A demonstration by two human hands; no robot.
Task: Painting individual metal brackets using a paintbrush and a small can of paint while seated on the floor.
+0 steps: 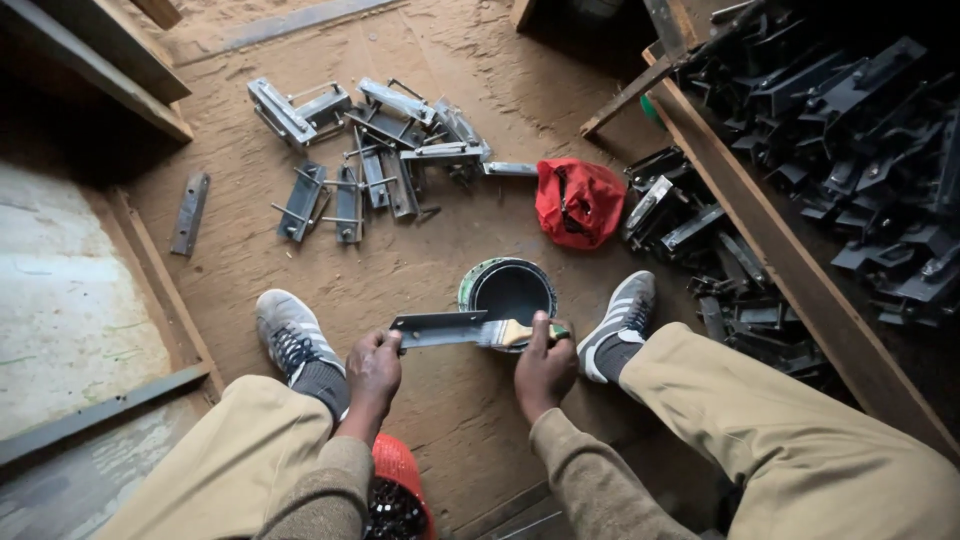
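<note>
My left hand (373,368) grips one end of a flat grey metal bracket (436,328) and holds it level above the floor. My right hand (543,366) holds a paintbrush (512,333) by its wooden handle, its bristles lying on the bracket's right end. Just behind the bracket stands an open round paint can (509,289) with dark paint inside.
A pile of unpainted grey brackets (372,150) lies on the wooden floor ahead, a single one (189,212) to the left. A red bag (578,201) sits beside dark painted brackets (850,130) at right. A plank (800,270) divides them. A red basket (398,490) rests between my legs.
</note>
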